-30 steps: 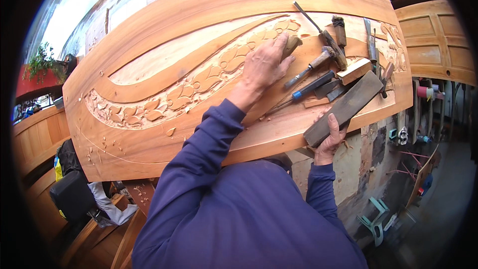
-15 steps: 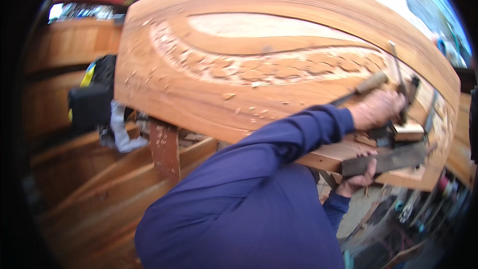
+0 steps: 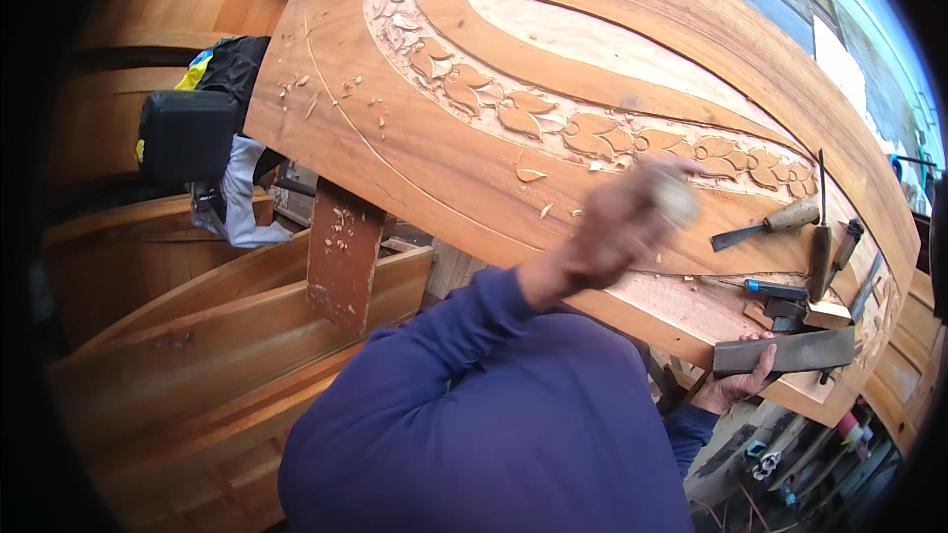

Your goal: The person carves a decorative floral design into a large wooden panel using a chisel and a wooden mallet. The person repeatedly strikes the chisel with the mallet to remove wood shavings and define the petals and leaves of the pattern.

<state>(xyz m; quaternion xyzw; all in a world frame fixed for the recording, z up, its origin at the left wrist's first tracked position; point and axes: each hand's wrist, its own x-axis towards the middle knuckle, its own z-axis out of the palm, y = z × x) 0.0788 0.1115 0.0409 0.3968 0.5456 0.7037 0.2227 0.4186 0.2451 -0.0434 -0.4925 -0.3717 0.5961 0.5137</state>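
My left hand [image 3: 627,232] is raised over the near side of a carved wooden panel [image 3: 425,173] and smeared by motion. Its fingers close round a pale, round-ended thing [image 3: 676,199], too blurred to name. At the panel's near right edge, my right hand [image 3: 739,383] grips a long dark grey rectangular block [image 3: 785,353], thumb on the near side and fingertips at the far edge. Beyond the block lie a wide chisel [image 3: 790,215] with a wooden handle, a thin-shafted tool [image 3: 820,252] with a dark handle and a blue-banded tool [image 3: 775,288]. A leafy band [image 3: 592,133] is carved into the panel.
Wood chips [image 3: 530,176] are scattered over the panel. A black case [image 3: 188,133] and a grey cloth [image 3: 242,197] are at left, beside a brown post [image 3: 344,257]. Wooden boards [image 3: 237,326] are stacked below. Assorted tools [image 3: 780,464] lie low at right.
My left hand has moved left from the tools at the right, now round a pale-ended thing. The right hand still holds the dark block. The view has shifted over the panel.
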